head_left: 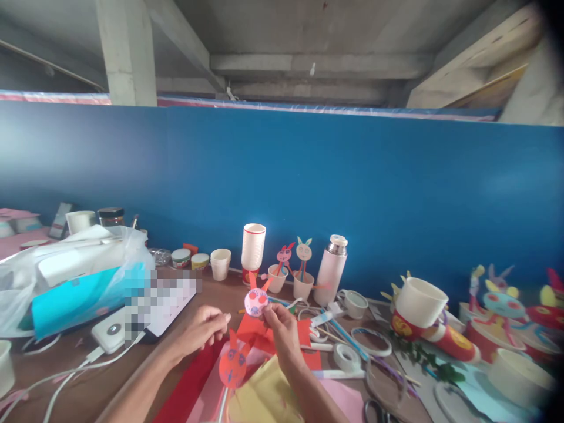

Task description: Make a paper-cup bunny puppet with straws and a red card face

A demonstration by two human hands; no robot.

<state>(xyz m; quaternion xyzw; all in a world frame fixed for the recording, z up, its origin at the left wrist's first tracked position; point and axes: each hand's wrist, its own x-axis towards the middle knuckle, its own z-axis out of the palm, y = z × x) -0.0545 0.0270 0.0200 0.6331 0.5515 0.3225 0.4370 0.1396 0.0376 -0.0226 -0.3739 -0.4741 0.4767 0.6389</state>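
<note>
My right hand [282,330] pinches the right edge of a pink paper rabbit face [255,302] with orange ears, red eyes and drawn lashes. Left of it, apart from the face, my left hand [203,329] is closed with its fingers curled; anything inside them is hidden. Below and between my hands, an orange paper rabbit face [232,368] tops a pale stick. Beneath lie red paper [187,382], a yellow sheet [264,395] and pink sheets [341,399]. Two finished-looking rabbit faces, one pink [284,254] and one cream [304,251], stand in paper cups farther back.
At the back stand a stack of paper cups [253,247] and a pink thermos [332,271]. A tape roll [347,357], scissors [375,411] and pipe cleaners are on the right, near more paper figures [504,304]. On the left are a plastic bag [136,247] and a white power bank [113,330] with cables.
</note>
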